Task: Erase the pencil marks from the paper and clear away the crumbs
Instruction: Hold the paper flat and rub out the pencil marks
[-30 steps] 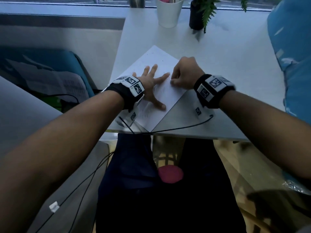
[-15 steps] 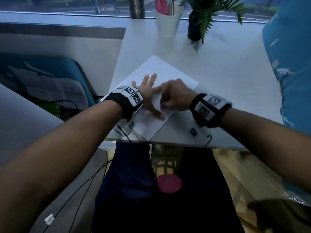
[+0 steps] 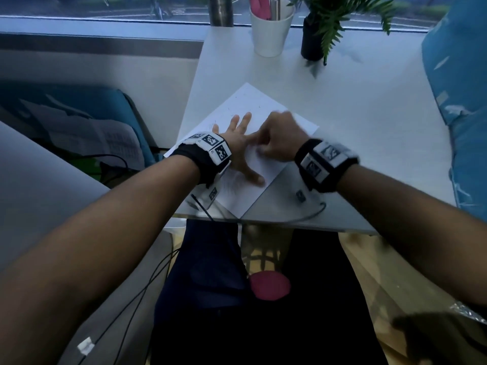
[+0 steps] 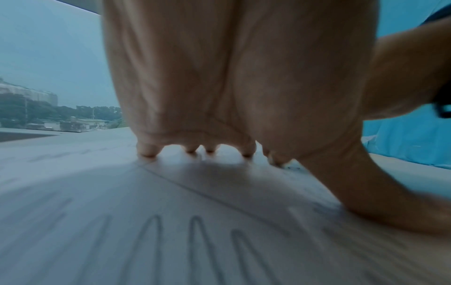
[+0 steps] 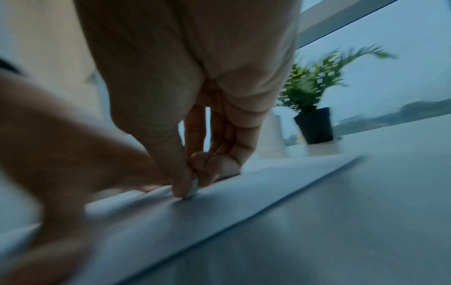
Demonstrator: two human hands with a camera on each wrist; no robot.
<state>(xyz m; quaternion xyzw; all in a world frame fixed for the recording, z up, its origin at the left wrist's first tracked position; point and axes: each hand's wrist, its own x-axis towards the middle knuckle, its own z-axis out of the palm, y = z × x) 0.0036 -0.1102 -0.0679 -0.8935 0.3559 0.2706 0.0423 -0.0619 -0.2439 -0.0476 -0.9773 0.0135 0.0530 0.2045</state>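
A white sheet of paper [image 3: 253, 106] lies turned like a diamond on the white table [image 3: 355, 122]. My left hand [image 3: 237, 143] lies flat on the sheet with its fingers spread, pressing it down. Zigzag pencil marks [image 4: 171, 243] show on the paper [image 4: 73, 212] under that wrist. My right hand [image 3: 279, 140] is fisted just right of the left one. In the right wrist view its thumb and fingertips pinch a small white eraser [image 5: 192, 190] whose tip touches the paper [image 5: 244, 185]. Small dark crumbs [image 3: 238, 104] dot the far part of the sheet.
A white cup [image 3: 271, 27] with pens and a black-potted fern [image 3: 316, 35] stand at the table's far edge by the window. A blue cushion [image 3: 458, 88] borders the right side. Cables [image 3: 303, 218] hang at the near table edge. A chair with papers [image 3: 100, 133] is left of the table.
My right hand moved left across the sheet toward the left hand, then back a little to the right. The left hand stayed pressed on the paper. The head view tilted upward.
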